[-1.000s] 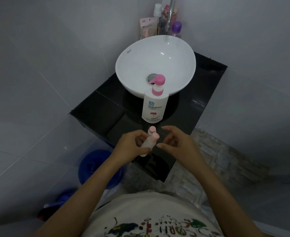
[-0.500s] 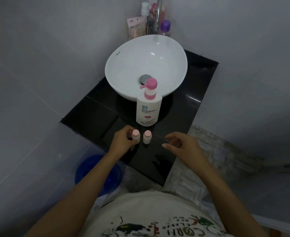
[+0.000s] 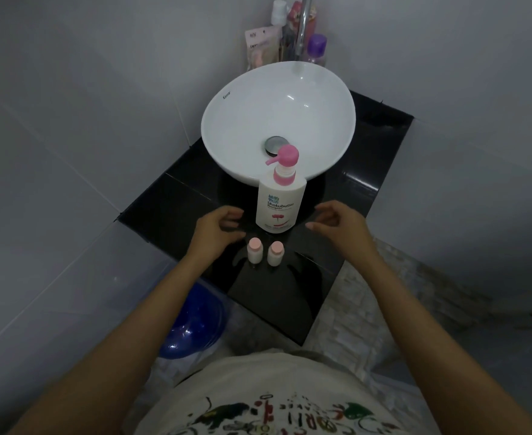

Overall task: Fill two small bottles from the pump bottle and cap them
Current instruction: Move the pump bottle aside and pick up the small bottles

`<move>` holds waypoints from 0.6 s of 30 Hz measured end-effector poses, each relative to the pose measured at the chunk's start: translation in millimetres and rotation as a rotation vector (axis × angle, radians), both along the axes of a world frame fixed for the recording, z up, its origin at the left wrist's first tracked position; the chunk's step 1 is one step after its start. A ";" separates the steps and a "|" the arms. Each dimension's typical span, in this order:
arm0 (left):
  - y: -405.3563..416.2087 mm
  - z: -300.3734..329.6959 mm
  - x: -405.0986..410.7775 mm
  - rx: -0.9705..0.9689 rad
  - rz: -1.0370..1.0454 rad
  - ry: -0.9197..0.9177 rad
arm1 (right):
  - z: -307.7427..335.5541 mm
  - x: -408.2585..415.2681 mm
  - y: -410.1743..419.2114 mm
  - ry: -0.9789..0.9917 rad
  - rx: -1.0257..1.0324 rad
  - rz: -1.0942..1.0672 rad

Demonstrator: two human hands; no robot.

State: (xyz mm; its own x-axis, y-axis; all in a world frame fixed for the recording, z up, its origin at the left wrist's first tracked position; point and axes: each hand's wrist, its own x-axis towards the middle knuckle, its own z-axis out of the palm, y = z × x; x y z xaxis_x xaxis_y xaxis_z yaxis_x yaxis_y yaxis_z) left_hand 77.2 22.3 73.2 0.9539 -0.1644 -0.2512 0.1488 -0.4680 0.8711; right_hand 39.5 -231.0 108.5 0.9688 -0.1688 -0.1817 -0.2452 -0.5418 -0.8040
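Observation:
Two small white bottles with pink caps stand upright side by side on the black counter (image 3: pixel 170 208): the left small bottle (image 3: pixel 255 251) and the right small bottle (image 3: pixel 275 253). Just behind them stands the white pump bottle (image 3: pixel 280 200) with a pink pump head, its spout pointing left. My left hand (image 3: pixel 216 229) hovers left of the pump bottle, fingers apart, holding nothing. My right hand (image 3: pixel 341 226) hovers on the pump bottle's right, also open and empty. Neither hand touches a bottle.
A white basin (image 3: pixel 227 120) sits on the counter behind the pump bottle, with a chrome tap (image 3: pixel 302 29) and several toiletries (image 3: pixel 316 48) at the back. A blue bucket (image 3: pixel 192 321) is on the floor below the counter's left edge. Tiled walls close in on both sides.
A second ago both hands held one small bottle. My left hand set it down beside the other one and let go. Both hands have since moved up to either side of the pump bottle.

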 end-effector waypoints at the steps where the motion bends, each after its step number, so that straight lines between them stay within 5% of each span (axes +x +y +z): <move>1: -4.4 5.1 6.6 -0.015 0.004 -0.017 | -3.2 9.1 0.0 0.007 0.004 0.009; 18: -37.6 12.3 39.6 -0.044 -0.043 -0.137 | -27.0 47.4 16.6 -0.026 0.104 0.151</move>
